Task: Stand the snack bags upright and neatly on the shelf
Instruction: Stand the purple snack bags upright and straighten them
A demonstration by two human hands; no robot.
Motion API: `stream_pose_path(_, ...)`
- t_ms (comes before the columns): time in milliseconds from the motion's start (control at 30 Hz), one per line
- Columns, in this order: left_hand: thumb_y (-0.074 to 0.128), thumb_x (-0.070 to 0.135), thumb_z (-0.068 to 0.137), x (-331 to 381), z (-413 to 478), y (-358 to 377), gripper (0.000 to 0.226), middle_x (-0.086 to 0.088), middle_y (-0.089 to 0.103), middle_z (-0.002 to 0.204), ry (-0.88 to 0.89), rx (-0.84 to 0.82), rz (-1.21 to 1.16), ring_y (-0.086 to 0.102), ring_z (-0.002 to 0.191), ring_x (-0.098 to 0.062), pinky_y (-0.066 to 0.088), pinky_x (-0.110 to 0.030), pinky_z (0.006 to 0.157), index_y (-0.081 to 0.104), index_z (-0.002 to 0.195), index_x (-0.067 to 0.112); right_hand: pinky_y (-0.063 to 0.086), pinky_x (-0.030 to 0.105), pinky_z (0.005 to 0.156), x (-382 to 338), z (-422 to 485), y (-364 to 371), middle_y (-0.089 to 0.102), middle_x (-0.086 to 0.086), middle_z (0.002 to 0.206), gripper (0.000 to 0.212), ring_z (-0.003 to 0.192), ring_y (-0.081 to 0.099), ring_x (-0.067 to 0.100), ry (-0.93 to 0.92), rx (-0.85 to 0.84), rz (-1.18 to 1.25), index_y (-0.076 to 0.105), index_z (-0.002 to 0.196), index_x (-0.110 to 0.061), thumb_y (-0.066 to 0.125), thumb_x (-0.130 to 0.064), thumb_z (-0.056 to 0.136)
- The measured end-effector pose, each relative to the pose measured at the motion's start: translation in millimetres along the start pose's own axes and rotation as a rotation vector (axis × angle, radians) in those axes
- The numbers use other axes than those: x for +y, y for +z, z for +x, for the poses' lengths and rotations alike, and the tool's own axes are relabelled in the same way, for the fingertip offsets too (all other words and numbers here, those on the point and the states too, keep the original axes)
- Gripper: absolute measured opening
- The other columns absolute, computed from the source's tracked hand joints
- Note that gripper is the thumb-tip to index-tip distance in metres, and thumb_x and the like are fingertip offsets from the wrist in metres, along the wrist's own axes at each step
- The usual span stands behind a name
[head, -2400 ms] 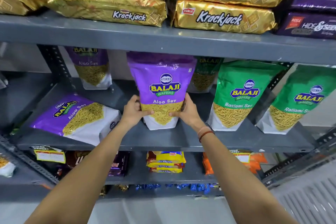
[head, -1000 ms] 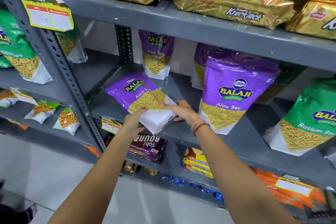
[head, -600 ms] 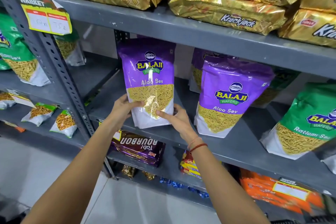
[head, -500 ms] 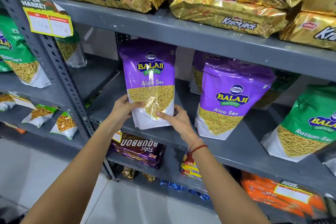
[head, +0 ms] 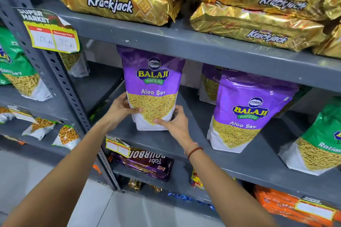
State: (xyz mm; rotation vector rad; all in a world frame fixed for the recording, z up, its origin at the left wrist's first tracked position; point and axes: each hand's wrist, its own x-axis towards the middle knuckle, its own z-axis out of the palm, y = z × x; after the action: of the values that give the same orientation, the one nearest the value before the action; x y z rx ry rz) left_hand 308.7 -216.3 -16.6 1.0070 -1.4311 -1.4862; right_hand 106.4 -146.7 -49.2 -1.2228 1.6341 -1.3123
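Held bag: one purple Aloo Sev bag (head: 154, 86) is standing upright at the centre of the frame, its base sitting on the grey middle shelf (head: 230, 164)
Left hand (head: 120, 108): fingers are wrapping the bag's lower left edge, thumb pressing across the front
Right hand (head: 175, 123): fingers are curling round the lower right corner, thumb lying on the white base; a red thread band (head: 194, 151) is circling the wrist
Purple count: three Aloo Sev bags are showing, the held one, a second upright bag (head: 252, 116) right of centre, and a third bag (head: 210, 83) peeking out behind, between them
Green count: one green Ratlami Sev bag (head: 321, 142) is leaning at the right edge, well apart from the hands; two more green bags (head: 20, 72) are sitting at the left edge
Top shelf: four gold Krackjack packs (head: 118, 3) are clearly lying flat along the upper frame; a fifth at the right edge I cannot tell
Price tags: three are hanging, the largest price tag (head: 49, 31) at upper left
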Motion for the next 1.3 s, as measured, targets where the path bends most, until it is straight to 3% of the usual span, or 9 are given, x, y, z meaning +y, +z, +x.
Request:
stream_pose_path(67, 0.081, 0.003, 0.059, -2.1, 11.3, -12.1, 0.058, 0.000, 0.073, 0.105, 0.005, -0.035, 0.052, 0.068, 0.098, -0.017, 0.056, -0.028, 0.083, 0.060, 0.105, 0.032, 0.046, 0.006, 0.065, -0.2, 4.1, 14.5, 0.063, -0.003, 0.098, 0.071, 0.089, 0.061, 0.006, 0.000, 0.035, -0.022, 0.047, 0.101, -0.018, 0.095, -0.027, 0.049)
stream_pose_path(267, 0.070, -0.018, 0.063, -17.6, 32.4, -27.0, 0.059, 0.011, 0.076, 0.088, -0.022, -0.066, 0.089, 0.070, 0.085, -0.009, 0.056, -0.021, 0.074, 0.058, 0.106, 0.020, 0.053, 0.045, 0.078, 6.9, 8.1, 47.5, 0.062, 0.008, 0.101, 0.071, 0.095, 0.060, 0.024, 0.051, 0.150, -0.100, 0.044, 0.097, -0.013, 0.093, -0.029, 0.048)
stream_pose_path(400, 0.067, -0.019, 0.065, -15.4, 41.4, -30.1, 0.063, 0.003, 0.072, 0.096, -0.031, -0.107, 0.099, 0.067, 0.088, -0.012, 0.053, -0.032, 0.087, 0.053, 0.120, 0.008, 0.053, 0.040, 0.078, 13.3, 3.8, 56.0, 0.059, 0.006, 0.105, 0.071, 0.098, 0.059, 0.021, 0.045, 0.189, -0.073, 0.044, 0.100, -0.016, 0.092, -0.033, 0.051)
stream_pose_path(500, 0.070, -0.005, 0.068, -7.2, 41.3, -36.0, 0.058, -0.001, 0.068, 0.103, -0.049, -0.111, 0.082, 0.063, 0.096, -0.015, 0.046, -0.038, 0.096, 0.054, 0.119, 0.017, 0.050, 0.029, 0.079, 19.2, 1.3, 48.6, 0.056, 0.003, 0.111, 0.077, 0.104, 0.058, 0.017, 0.026, 0.137, -0.023, 0.046, 0.108, -0.019, 0.093, -0.035, 0.050)
stream_pose_path(700, 0.053, 0.031, 0.086, 47.7, 54.0, -32.7, 0.013, 0.017, 0.074, 0.087, 0.074, 0.035, -0.169, 0.068, 0.084, -0.002, 0.054, -0.021, 0.075, 0.065, 0.090, 0.033, 0.052, 0.025, 0.088, 22.2, 15.3, 28.1, 0.060, -0.003, 0.121, 0.085, 0.115, 0.058, 0.014, 0.017, -0.086, 0.001, 0.047, 0.123, -0.022, 0.094, -0.029, 0.053)
stream_pose_path(867, 0.054, 0.014, 0.090, 69.7, 61.8, -27.0, 0.020, 0.011, 0.074, 0.074, 0.170, 0.131, -0.239, 0.066, 0.069, -0.003, 0.054, -0.017, 0.065, 0.062, 0.076, 0.025, 0.051, 0.031, 0.092, 21.1, 23.6, 40.4, 0.064, 0.002, 0.116, 0.082, 0.113, 0.060, 0.019, 0.018, -0.074, -0.046, 0.049, 0.123, -0.016, 0.093, -0.023, 0.054)
stream_pose_path(1033, 0.050, 0.009, 0.092, 72.4, 60.7, -30.3, 0.016, 0.012, 0.074, 0.072, 0.225, 0.173, -0.289, 0.067, 0.065, -0.002, 0.054, -0.017, 0.059, 0.056, 0.084, 0.021, 0.050, 0.036, 0.097, 21.7, 26.7, 50.0, 0.063, 0.008, 0.122, 0.083, 0.116, 0.057, 0.023, 0.008, -0.091, -0.077, 0.047, 0.123, -0.015, 0.093, -0.025, 0.054)
stream_pose_path(1200, 0.053, 0.018, 0.091, 74.0, 54.2, -28.5, 0.007, 0.009, 0.073, 0.087, 0.202, 0.187, -0.286, 0.067, 0.080, -0.007, 0.055, -0.021, 0.074, 0.058, 0.093, 0.022, 0.051, 0.039, 0.097, 23.1, 18.1, 45.5, 0.060, 0.007, 0.126, 0.082, 0.118, 0.056, 0.022, 0.011, -0.106, -0.046, 0.046, 0.123, -0.015, 0.093, -0.026, 0.056)
stream_pose_path(1300, 0.059, 0.023, 0.085, 45.1, 35.4, -19.7, 0.010, 0.006, 0.066, 0.089, 0.236, 0.452, -0.327, 0.059, 0.086, -0.007, 0.051, -0.019, 0.078, 0.058, 0.095, 0.022, 0.044, 0.031, 0.101, 35.3, -2.6, 25.5, 0.056, 0.001, 0.130, 0.081, 0.121, 0.051, 0.014, -0.035, -0.031, -0.075, 0.049, 0.130, -0.015, 0.089, -0.029, 0.061)
